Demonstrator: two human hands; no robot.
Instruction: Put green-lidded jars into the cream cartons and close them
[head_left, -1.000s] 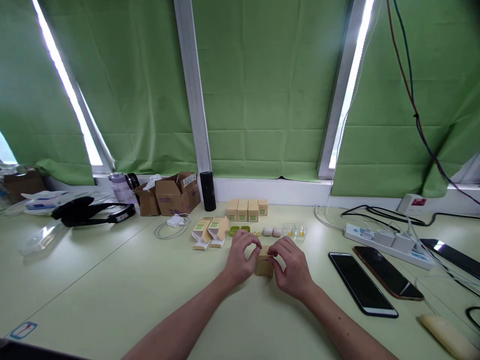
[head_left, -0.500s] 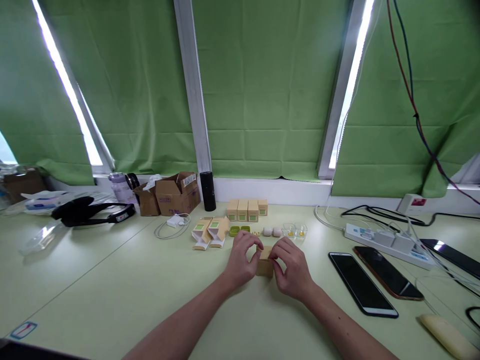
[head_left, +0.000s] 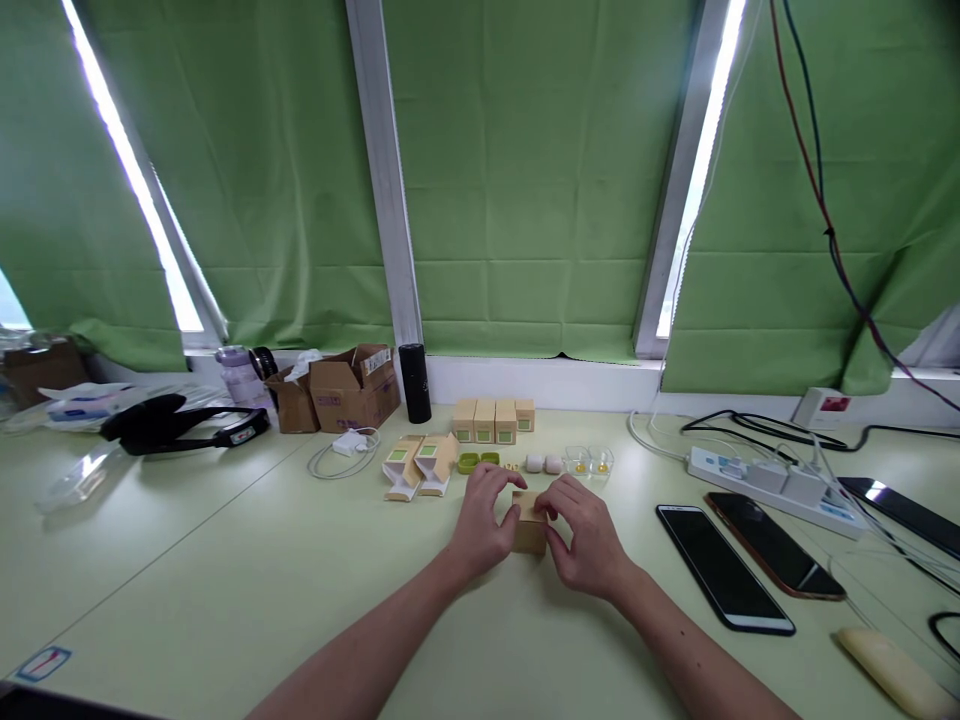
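A small brown cardboard box (head_left: 529, 538) stands on the table between my hands. My left hand (head_left: 486, 515) holds it from the left, thumb and fingers bent at its top edge. From the right, my right hand (head_left: 579, 535) grips it with curled fingertips at the top right edge. Just behind are two green cups (head_left: 478, 461), two pale pink rolls (head_left: 544, 464) and two clear containers (head_left: 589, 461) with yellow bits inside. Two unfolded cartons (head_left: 421, 463) lie to the left. Several closed small boxes (head_left: 485, 421) stand in a row farther back.
Phones (head_left: 724, 568) and a white power strip (head_left: 776, 488) with cables lie at the right, near a beige mouse-like object (head_left: 896, 668). At the left are a charger (head_left: 350, 443), open cardboard boxes (head_left: 356, 392), a black cylinder (head_left: 415, 383) and a black strapped item (head_left: 184, 424).
My right fingers have shifted slightly left over the box's top edge. The left hand and the box stay nearly in place.
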